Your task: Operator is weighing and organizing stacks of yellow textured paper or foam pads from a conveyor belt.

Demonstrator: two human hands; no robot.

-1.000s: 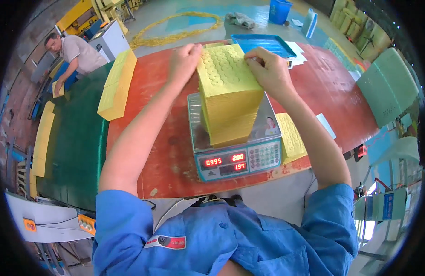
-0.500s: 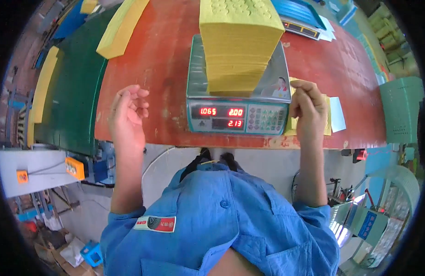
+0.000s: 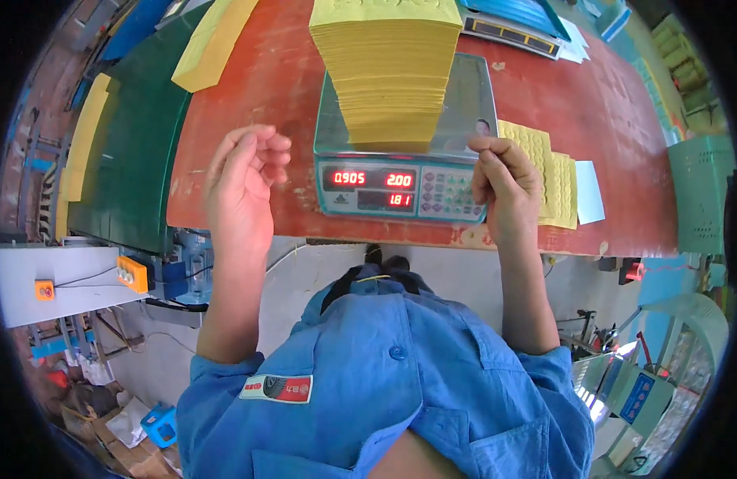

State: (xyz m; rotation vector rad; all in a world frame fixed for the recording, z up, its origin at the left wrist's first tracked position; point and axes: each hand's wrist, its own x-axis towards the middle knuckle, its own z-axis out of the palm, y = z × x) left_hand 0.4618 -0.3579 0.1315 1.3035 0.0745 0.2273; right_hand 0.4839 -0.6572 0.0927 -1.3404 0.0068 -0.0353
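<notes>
A tall stack of yellow embossed sheets (image 3: 388, 84) stands on the silver pan of a digital weighing scale (image 3: 324, 104), its red digits lit. To the left of the scale, my left hand (image 3: 245, 180) hovers with its fingers loosely curled and apart, holding nothing. My right hand (image 3: 508, 188) is over the scale's front right corner, beside the keypad. Its fingers are bent in, thumb close to the index finger, and nothing shows between them. Neither hand touches the stack.
Loose yellow sheets (image 3: 556, 180) and a pale blue sheet (image 3: 589, 191) lie right of the scale on the red table (image 3: 256, 96). Another yellow stack (image 3: 213, 48) is at the back left. A second scale (image 3: 516, 32) with a blue tray sits behind.
Both hands have shifted slightly inward, and my right hand is now nearer the scale's keypad. The scale's lit digits have changed. The whole view has shifted a little.
</notes>
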